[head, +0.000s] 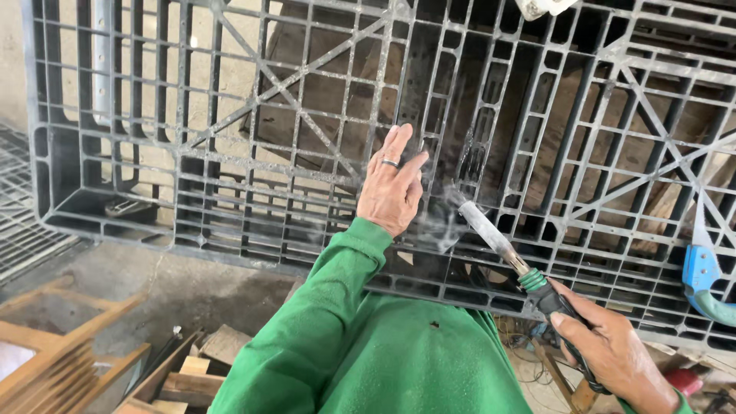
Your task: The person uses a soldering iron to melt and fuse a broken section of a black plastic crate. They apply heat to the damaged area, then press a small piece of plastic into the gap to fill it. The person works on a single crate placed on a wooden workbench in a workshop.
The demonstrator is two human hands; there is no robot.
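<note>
R hand (606, 345) fingers grip soldering iron (498, 238), shaft angled up-left to pallet (230, 153) just right of flat, empty L hand (391, 188).

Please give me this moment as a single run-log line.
left hand: flat on black plastic pallet | right hand: grips soldering iron, tip at pallet rib | smoke at tip | blue clamp at right

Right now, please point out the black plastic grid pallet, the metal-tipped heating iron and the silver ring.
black plastic grid pallet (230, 138), head view, on a diagonal rib.
metal-tipped heating iron (491, 234), head view, on its grey metal shaft.
silver ring (390, 162), head view, on the band around a left-hand finger.
</note>
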